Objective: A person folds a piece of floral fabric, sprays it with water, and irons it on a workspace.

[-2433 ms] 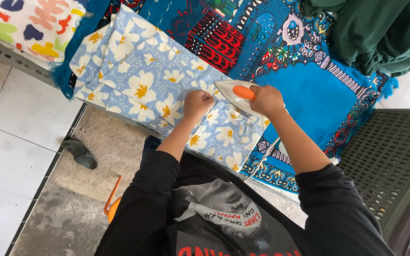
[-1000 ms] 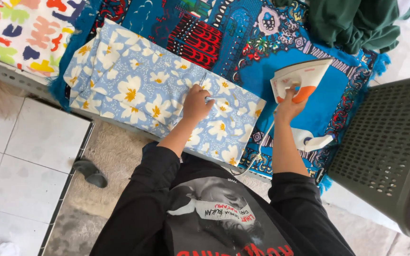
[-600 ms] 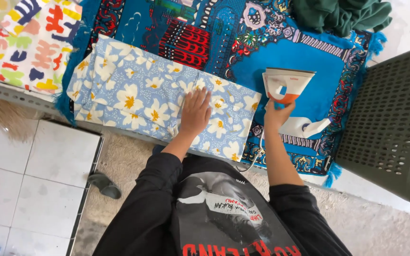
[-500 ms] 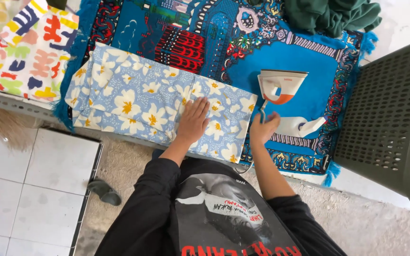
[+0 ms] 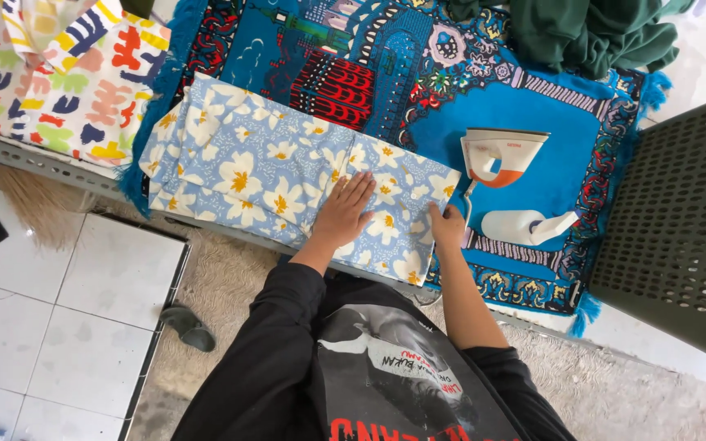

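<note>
Left hand (image 5: pixel 343 214): laid flat, palm down, fingers spread wide, pressing on the folded blue floral cloth (image 5: pixel 279 175). It grips nothing.

Right hand (image 5: pixel 448 226): placed at the right edge of the same cloth, fingers curled onto the edge. Whether it pinches the edge or merely rests on it cannot be determined from this view.

Location of the cloth: it lies folded into a long band on the blue patterned mat (image 5: pixel 525 106), which covers the counter (image 5: pixel 34 159). The near long edge of the cloth runs along the front edge of the counter.

Adjacent items: the iron (image 5: pixel 500 155) stands upright on its heel on the mat, just right of the cloth and apart from both hands. A white holder or spray piece (image 5: pixel 525 226) lies just below the iron; its exact kind cannot be determined.

Hazards (assessment):
- The iron stands near the right hand. A sideways sweep of that hand could tip it onto the mat or bring skin against the soleplate.
- The iron cord runs down beside the right wrist. Snagging it would pull the iron over.
- The cloth sits at the counter edge. Uneven pressure could slide it off or disturb the fold.

Count:
- Hands: 2
- Floral cloths: 1
- Irons: 1
- Multicoloured printed cloths (image 5: pixel 51 90), far left: 1
- Dark green garment heaps (image 5: pixel 590 33): 1
- Perforated dark baskets (image 5: pixel 680 237): 1
- Sandals on the floor (image 5: pixel 187 328): 1
</note>
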